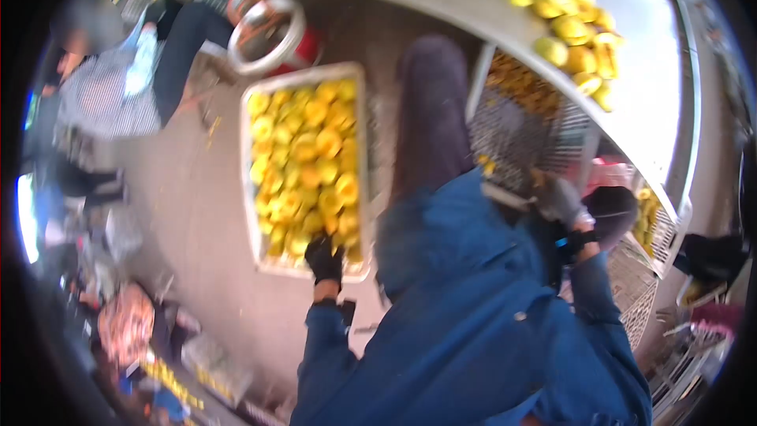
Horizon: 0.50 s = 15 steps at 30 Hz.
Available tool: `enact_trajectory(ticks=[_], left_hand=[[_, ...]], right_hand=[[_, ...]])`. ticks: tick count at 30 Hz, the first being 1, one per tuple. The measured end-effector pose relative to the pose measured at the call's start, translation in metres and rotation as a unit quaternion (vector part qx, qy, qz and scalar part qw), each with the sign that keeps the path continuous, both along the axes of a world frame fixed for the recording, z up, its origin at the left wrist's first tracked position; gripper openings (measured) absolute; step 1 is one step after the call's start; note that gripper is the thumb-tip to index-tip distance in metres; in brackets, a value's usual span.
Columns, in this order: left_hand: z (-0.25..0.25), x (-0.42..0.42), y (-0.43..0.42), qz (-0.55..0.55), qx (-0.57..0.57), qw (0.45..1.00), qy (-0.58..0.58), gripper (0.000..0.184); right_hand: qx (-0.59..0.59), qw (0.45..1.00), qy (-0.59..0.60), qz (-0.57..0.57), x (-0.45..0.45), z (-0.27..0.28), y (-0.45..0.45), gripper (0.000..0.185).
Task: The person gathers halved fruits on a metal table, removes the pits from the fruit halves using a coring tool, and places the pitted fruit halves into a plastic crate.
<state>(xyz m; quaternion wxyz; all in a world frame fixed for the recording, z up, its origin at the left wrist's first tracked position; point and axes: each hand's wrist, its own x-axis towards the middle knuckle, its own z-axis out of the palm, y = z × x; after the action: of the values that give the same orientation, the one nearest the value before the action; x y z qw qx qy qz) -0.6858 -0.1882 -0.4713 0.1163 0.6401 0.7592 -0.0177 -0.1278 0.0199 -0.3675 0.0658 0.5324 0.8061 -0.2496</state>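
My left hand (324, 261), in a black glove, reaches over the near edge of a pale crate (365, 150) on the floor. The crate is full of yellow fruit halves (307, 162). Its fingers look spread against the nearest halves, with no piece clearly lifted. My right hand (558, 200), in a grey glove with a dark band at the wrist, is by my right knee beside a slatted crate (505, 122). Its fingers look curled, and blur hides what they hold. Brownish scraps (520, 83) lie in that slatted crate.
A metal table (646, 55) crosses the top right, with a heap of yellow fruit (568, 16) on it. A red and white bucket (300, 39) stands beyond the floor crate. A seated person (118, 87) is at the upper left. More fruit (646, 221) sits below the table at right.
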Motion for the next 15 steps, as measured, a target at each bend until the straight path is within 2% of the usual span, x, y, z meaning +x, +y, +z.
enact_trajectory(ticks=[1, 2, 3, 4, 5, 6, 7, 8, 9, 10, 11, 12, 13, 14, 15], left_hand=[[-0.018, -0.001, -0.001, 0.029, 0.047, 0.998, -0.017, 0.068], [-0.018, -0.003, 0.009, 0.019, -0.065, 0.997, 0.031, 0.069], [-0.023, -0.007, 0.010, -0.014, -0.083, 0.993, 0.082, 0.076], [0.002, 0.000, 0.030, 0.014, -0.174, 0.980, 0.099, 0.076], [0.046, 0.014, 0.066, -0.001, -0.298, 0.945, 0.134, 0.069], [0.067, 0.008, 0.094, 0.007, -0.323, 0.941, 0.099, 0.054], [0.063, -0.013, 0.114, 0.020, -0.245, 0.968, 0.057, 0.046], [0.073, -0.022, 0.137, 0.012, -0.061, 0.997, 0.046, 0.044], [0.104, -0.008, 0.188, -0.014, -0.044, 0.993, 0.105, 0.044], [0.132, 0.007, 0.227, -0.115, 0.167, 0.979, 0.005, 0.042], [0.173, 0.046, 0.271, -0.132, 0.178, 0.975, 0.015, 0.036], [0.190, 0.077, 0.315, -0.237, 0.284, 0.928, -0.041, 0.034], [0.220, 0.130, 0.347, -0.268, 0.315, 0.907, -0.079, 0.035], [0.236, 0.178, 0.373, -0.304, 0.307, 0.892, -0.137, 0.035], [0.236, 0.219, 0.396, -0.352, 0.299, 0.881, -0.101, 0.035]], right_hand=[[0.010, 0.999, -0.034, 0.031, -0.002, 0.010, 0.003, 0.037], [-0.023, 0.996, -0.087, 0.019, 0.001, 0.006, 0.001, 0.051], [0.015, 0.999, -0.040, 0.024, 0.014, -0.016, -0.005, 0.050], [0.056, 0.998, 0.013, 0.033, 0.022, -0.035, -0.007, 0.049], [0.007, 0.999, 0.023, -0.039, 0.022, -0.035, -0.006, 0.037], [-0.048, 0.992, 0.042, -0.105, 0.018, -0.035, -0.005, 0.030], [-0.048, 0.988, 0.057, -0.135, 0.013, -0.033, -0.004, 0.032], [-0.050, 0.983, 0.071, -0.163, 0.012, -0.020, -0.004, 0.034], [-0.076, 0.966, 0.083, -0.231, 0.007, 0.015, -0.001, 0.035], [-0.067, 0.963, 0.094, -0.244, 0.009, 0.022, -0.002, 0.034], [-0.059, 0.959, 0.108, -0.256, 0.010, 0.025, -0.003, 0.034], [-0.053, 0.954, 0.122, -0.270, 0.010, 0.024, -0.007, 0.034], [-0.039, 0.949, 0.131, -0.284, 0.011, 0.017, -0.010, 0.035], [-0.019, 0.947, 0.139, -0.290, 0.012, 0.017, -0.016, 0.035], [0.003, 0.944, 0.146, -0.295, 0.013, 0.019, -0.021, 0.035]])
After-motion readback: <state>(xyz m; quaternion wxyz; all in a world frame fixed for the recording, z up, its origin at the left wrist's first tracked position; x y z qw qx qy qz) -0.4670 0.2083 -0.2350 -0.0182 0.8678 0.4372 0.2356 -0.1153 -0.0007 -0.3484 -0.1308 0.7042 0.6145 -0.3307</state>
